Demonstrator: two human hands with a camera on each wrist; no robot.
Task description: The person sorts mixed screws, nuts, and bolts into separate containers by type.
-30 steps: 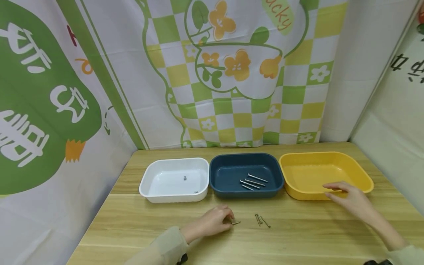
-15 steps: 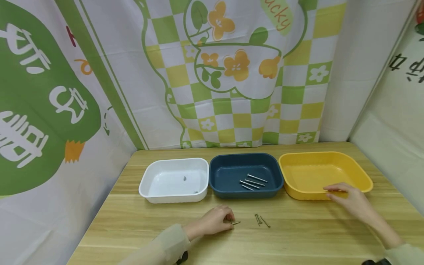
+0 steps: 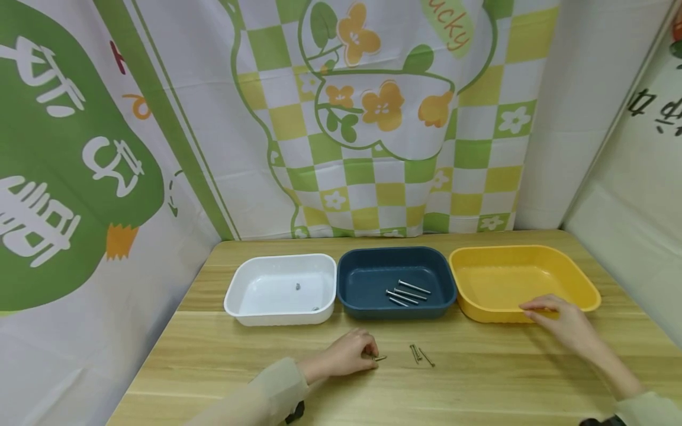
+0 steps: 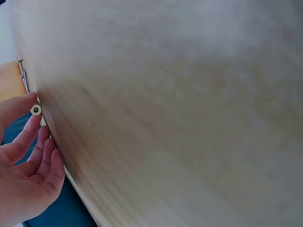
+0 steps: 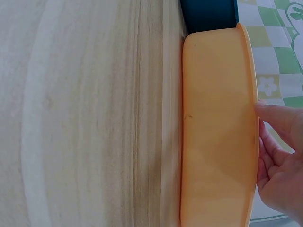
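Note:
My left hand (image 3: 351, 353) is low over the table in front of the dark blue tray (image 3: 396, 314). Its thumb and index finger pinch a small brass-coloured screw (image 3: 380, 358). In the left wrist view, the screw's round, recessed end (image 4: 36, 109) shows between the fingertips, with the other fingers bent below. On the right, my right hand (image 3: 567, 325) hovers at the front rim of the yellow tray (image 3: 495, 315). In the right wrist view a fingertip meets the tray's rim (image 5: 253, 71); the other fingers lie partly behind it, relaxed.
Several small brass-coloured screws (image 3: 427, 357) lie loose on the wooden table (image 3: 479, 378), right of my left hand. Several long silver screws (image 3: 410, 293) lie in the blue tray. The white tray (image 3: 277, 318) at left holds two small metal pieces (image 3: 298, 286). Patterned cloth hangs behind.
Both hands stay almost in place. The right hand's fingertips have come slightly closer together at the yellow rim. The trays and the loose screws have not moved.

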